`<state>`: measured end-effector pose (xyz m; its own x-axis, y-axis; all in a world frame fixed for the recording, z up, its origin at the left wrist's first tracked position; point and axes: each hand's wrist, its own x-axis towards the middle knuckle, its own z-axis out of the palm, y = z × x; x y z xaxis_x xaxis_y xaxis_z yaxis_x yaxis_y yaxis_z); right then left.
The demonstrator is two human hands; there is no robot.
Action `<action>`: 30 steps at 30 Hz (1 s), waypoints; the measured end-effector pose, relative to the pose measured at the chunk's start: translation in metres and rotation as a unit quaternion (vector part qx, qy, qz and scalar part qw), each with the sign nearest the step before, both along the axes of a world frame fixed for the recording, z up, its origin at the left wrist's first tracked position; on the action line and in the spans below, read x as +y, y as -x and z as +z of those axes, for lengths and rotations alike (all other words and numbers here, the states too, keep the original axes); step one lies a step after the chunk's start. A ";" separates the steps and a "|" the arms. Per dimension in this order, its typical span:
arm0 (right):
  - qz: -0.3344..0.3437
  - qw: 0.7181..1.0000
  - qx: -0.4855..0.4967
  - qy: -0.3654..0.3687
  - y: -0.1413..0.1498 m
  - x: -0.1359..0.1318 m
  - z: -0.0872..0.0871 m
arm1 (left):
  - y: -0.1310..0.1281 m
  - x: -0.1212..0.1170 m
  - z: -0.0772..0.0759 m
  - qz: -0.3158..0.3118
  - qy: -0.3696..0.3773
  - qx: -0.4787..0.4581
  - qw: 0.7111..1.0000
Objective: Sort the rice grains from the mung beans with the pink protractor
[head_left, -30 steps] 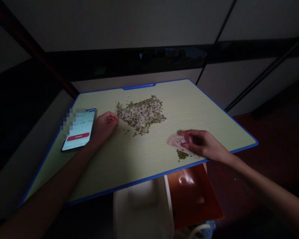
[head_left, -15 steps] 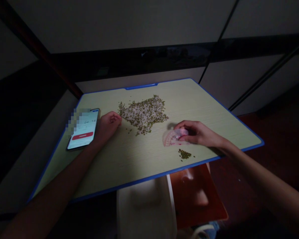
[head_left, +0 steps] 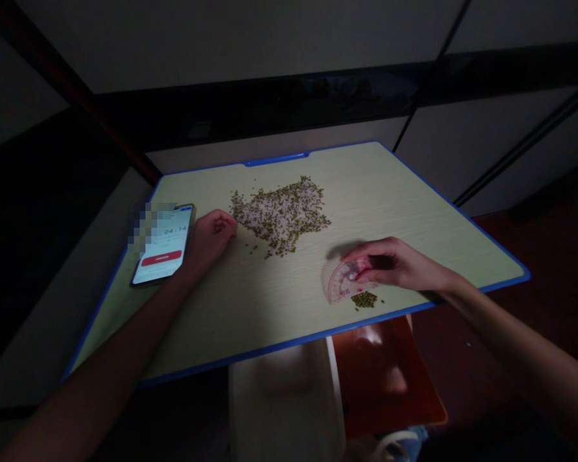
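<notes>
My right hand (head_left: 399, 262) pinches a clear pinkish protractor (head_left: 340, 282), held tilted over the near right part of the board. Just below the protractor lies a small heap of green beans (head_left: 365, 300), partly covered by its edge. My left hand (head_left: 214, 232) rests on the board with its fingers curled closed, and I see nothing in them. Its fingertips are near the left edge of a large spread pile of green beans mixed with pale grains (head_left: 284, 215). A phone (head_left: 161, 253) showing a timer screen lies by my left wrist.
The pale board (head_left: 212, 327) has a blue rim and a blue handle (head_left: 277, 158) at its far edge. Below its near edge stand a whitish bin (head_left: 286, 404) and an orange-red container (head_left: 390, 378). Cabinet fronts (head_left: 250, 45) rise behind the board.
My right hand and the protractor have moved slightly right and toward me, so the protractor now reaches the small bean heap. My left hand keeps its place beside the pile. The view has shifted slightly.
</notes>
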<state>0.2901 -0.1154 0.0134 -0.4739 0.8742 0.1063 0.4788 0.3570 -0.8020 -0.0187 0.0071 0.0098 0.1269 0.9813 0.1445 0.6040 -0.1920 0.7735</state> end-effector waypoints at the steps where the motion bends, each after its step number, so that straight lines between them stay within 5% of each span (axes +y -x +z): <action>1: -0.003 1.000 -0.003 -0.003 0.000 -0.002 0.000 | 0.000 0.000 0.000 0.000 -0.003 0.001 1.000; 30: 0.012 0.999 -0.003 -0.046 -0.004 -0.019 -0.001 | 0.002 0.003 -0.004 0.003 -0.031 -0.015 0.999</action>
<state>0.2942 -0.1342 0.0121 -0.4955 0.8492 0.1823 0.4743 0.4404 -0.7623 -0.0205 0.0105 0.0054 0.1151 0.9711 0.2090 0.5816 -0.2364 0.7784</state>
